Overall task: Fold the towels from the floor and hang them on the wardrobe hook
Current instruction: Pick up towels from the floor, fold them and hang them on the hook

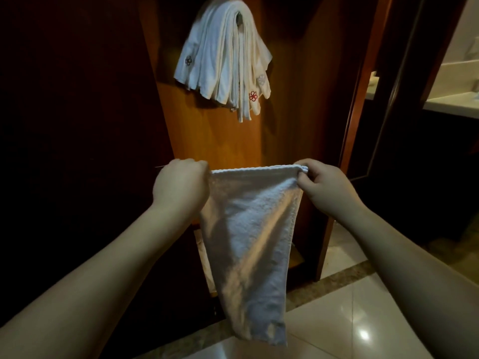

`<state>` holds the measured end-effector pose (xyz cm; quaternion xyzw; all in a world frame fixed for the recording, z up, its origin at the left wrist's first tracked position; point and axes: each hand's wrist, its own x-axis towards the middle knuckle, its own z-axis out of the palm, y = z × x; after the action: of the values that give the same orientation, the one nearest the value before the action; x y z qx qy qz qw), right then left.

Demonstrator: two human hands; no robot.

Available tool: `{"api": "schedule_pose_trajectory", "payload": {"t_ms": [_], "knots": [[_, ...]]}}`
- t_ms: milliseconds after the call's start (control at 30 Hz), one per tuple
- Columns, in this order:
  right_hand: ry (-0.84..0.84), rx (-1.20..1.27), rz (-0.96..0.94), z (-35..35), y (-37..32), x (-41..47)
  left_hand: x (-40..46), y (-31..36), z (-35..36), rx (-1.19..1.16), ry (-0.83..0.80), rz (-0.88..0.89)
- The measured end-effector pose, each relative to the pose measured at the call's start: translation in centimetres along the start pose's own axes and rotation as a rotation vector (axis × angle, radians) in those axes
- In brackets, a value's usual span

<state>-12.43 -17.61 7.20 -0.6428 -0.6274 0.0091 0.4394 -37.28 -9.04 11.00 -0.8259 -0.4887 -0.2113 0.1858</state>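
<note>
The left hand [180, 183] grips one top corner of a white towel [248, 244]; the right hand [325, 183] pinches the other. The towel hangs between them, below folded towels [223, 60] draped on the wardrobe hook [238, 18].

Beyond the dark doorframe [363, 120] on our right we see a pale counter [451, 102], lit. Glossy floor tiles [363, 320] with a speckled border strip [329, 281] fill our lower right corner.
</note>
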Motion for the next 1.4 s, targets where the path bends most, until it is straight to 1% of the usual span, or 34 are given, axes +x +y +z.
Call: {"api": "schedule_pose_trajectory", "payload": {"t_ms": [67,133,167,200,267,367,433,467,533,567,600,700,733,800,867,933,1033,1133,1200,1233,1267,1300,1333,1367,1400], "knots": [[0.052,0.028,0.027,0.3,0.3,-0.1,0.2,-0.4,0.3,-0.173,0.005,-0.062],[0.094,0.056,0.052,0.5,0.5,-0.2,0.5,-0.7,0.5,-0.344,-0.051,-0.149],[0.102,0.054,0.054,0.6,0.5,-0.2,0.6,-0.9,0.7,-0.384,-0.096,-0.194],[0.094,0.040,0.050,0.7,0.4,-0.2,0.8,-1.1,0.9,-0.383,-0.155,-0.224],[0.051,0.008,0.029,1.0,-0.1,-0.2,1.3,-1.2,1.6,-0.309,-0.323,-0.255],[0.010,-0.005,0.014,1.7,-0.8,-0.2,2.7,-0.7,2.3,-0.153,-0.568,-0.246],[-0.013,-0.023,0.008,2.0,-1.0,-0.2,3.0,-0.1,3.0,-0.037,-0.647,-0.229],[-0.015,-0.034,0.006,2.0,-1.0,-0.2,2.8,0.1,3.4,0.004,-0.635,-0.225],[0.006,-0.041,0.010,1.7,-0.6,-0.1,2.1,0.1,4.0,0.017,-0.479,-0.167],[0.023,-0.041,0.018,1.5,-0.3,0.0,1.7,-0.1,4.3,-0.043,-0.401,-0.127],[0.039,-0.045,0.029,1.1,-0.1,0.0,1.4,-0.4,4.4,-0.135,-0.373,-0.099],[0.039,-0.063,0.048,0.2,0.6,0.1,0.7,-1.4,4.5,-0.413,-0.460,-0.064],[0.038,-0.053,0.056,0.0,0.8,0.1,0.5,-1.7,4.5,-0.544,-0.478,-0.070],[0.063,-0.001,0.082,-0.5,1.0,0.1,0.0,-2.3,4.4,-0.950,-0.445,-0.131],[0.109,0.085,0.108,-0.8,1.1,0.3,-0.2,-2.7,4.2,-1.310,-0.352,-0.181],[0.153,0.165,0.135,-0.7,1.0,0.5,-0.2,-2.4,4.0,-1.524,-0.228,-0.211],[0.168,0.200,0.134,-0.2,0.6,0.5,-0.2,-1.5,3.5,-1.672,-0.038,-0.244],[0.189,0.253,0.134,-0.2,-0.1,0.6,0.0,-1.3,2.6,-1.726,0.055,-0.220],[0.218,0.383,0.178,-0.5,-0.7,1.1,0.3,-1.4,1.7,-1.781,0.075,-0.214],[0.211,0.549,0.225,-0.6,-0.7,1.4,0.5,-1.4,1.4,-1.801,0.077,-0.224],[0.149,0.798,0.294,-0.7,-0.4,1.5,0.6,-1.3,1.2,-1.818,0.074,-0.242],[0.010,1.079,0.385,-0.6,0.1,1.3,0.7,-1.2,1.0,-1.832,0.063,-0.264],[-0.155,1.283,0.494,-0.4,0.5,0.7,0.8,-1.1,1.0,-1.835,0.048,-0.285],[-0.322,1.366,0.573,0.0,0.9,0.0,0.8,-0.9,1.1,-1.825,0.031,-0.305],[-0.433,1.381,0.606,0.5,1.3,-0.8,0.7,-0.8,1.3,-1.811,0.013,-0.318]]}}
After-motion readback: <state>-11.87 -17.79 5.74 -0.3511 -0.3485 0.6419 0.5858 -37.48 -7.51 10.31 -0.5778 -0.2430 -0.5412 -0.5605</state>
